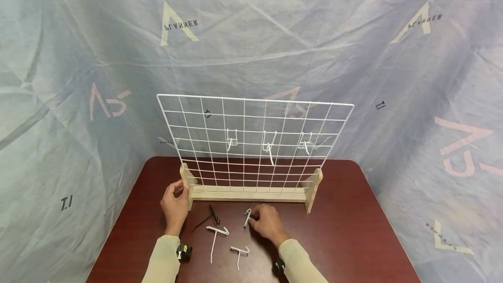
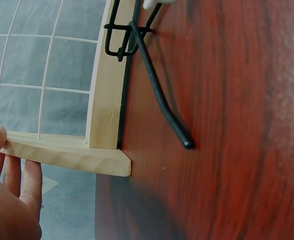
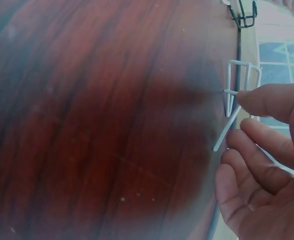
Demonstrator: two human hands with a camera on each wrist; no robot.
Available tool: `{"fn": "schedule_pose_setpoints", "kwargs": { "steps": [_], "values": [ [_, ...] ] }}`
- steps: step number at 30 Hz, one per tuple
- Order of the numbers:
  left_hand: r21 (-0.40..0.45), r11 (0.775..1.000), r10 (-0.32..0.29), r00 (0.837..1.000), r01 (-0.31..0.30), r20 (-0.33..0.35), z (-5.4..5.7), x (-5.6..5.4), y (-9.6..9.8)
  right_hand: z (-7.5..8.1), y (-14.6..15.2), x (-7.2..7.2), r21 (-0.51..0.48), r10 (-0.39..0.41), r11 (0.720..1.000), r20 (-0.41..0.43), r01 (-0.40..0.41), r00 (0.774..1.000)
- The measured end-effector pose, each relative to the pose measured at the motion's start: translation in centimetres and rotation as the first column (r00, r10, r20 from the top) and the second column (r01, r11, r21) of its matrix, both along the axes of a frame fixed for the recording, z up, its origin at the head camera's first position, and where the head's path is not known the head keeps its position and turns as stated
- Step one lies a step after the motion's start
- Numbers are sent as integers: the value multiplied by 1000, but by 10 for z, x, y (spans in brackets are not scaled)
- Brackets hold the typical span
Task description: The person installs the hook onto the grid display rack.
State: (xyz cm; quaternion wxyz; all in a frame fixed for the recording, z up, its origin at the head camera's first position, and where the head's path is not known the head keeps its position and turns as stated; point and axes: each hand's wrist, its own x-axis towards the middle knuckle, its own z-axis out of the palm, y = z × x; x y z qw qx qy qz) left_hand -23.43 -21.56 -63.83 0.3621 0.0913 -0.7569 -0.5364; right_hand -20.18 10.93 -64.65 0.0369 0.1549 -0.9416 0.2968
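My left hand (image 1: pixel 174 206) grips the left wooden end piece (image 2: pixel 77 159) of a stand, thumb on one side and fingers on the other. That stand carries an upright white wire grid (image 1: pixel 244 117). Just in front of it, my right hand (image 1: pixel 269 222) pinches a white wire hook (image 3: pixel 222 138) between thumb and fingers, its straight prong slanting down past the fingertips in the right wrist view. Between the hands lies a black hook (image 2: pixel 159 95). Two more white hooks (image 1: pixel 214 241) lie on the table nearer to me. Three white hooks (image 1: pixel 269 147) hang on the grid.
The dark red table (image 1: pixel 346 230) has rounded far corners. A pale wooden crossbar (image 1: pixel 247 196) joins the stand's two ends, with the right end piece (image 1: pixel 312 191) past my right hand. Grey printed cloth (image 1: pixel 251 34) hangs behind and on both sides.
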Motion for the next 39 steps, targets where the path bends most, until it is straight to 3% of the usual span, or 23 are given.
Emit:
{"fn": "schedule_pose_setpoints", "kwargs": {
  "steps": [24, 30, 35, 39],
  "values": [
    [8, 1000, -5, 1000, 5, 19, 1, 0, 1, -8, 2, 1, 59, 4, 998, -30, -2, 1000],
    [13, 1000, -3, 1000, 3, 12, 1, -1, 0, -11, 4, -1, -100, 5, 995, -25, -7, 1000],
    [9, 1000, 1, 1000, -1, 9, 1, -2, 0, -11, 4, -2, -306, -13, 952, 45, 26, 999],
    [3, 1000, 6, 1000, -6, 8, 0, -2, 0, -9, 3, 0, -378, -48, 922, 103, 83, 994]
  ]
}}
